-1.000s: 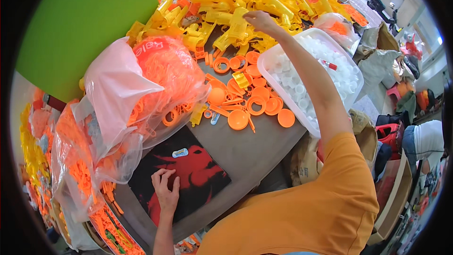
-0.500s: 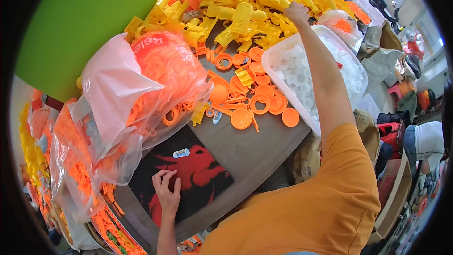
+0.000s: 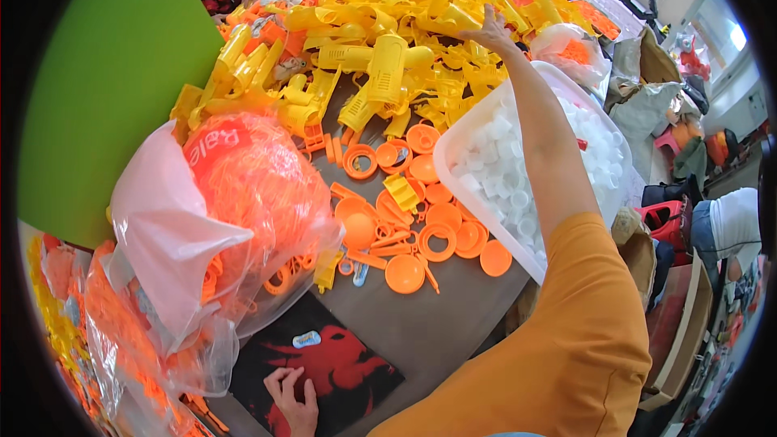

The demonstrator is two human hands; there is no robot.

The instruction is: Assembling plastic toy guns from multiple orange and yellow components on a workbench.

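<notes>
Reaching right hand [image 3: 488, 26], yellow plastic parts [image 3: 380, 48]

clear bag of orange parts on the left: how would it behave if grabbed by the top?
The bag would probably sag and shift: its thin film is creased and bulges around loose orange parts. It looks heavy for a bag, being packed full. The open, floppy mouth might spill parts if tipped, and the glossy film could slip through fingers.
</notes>
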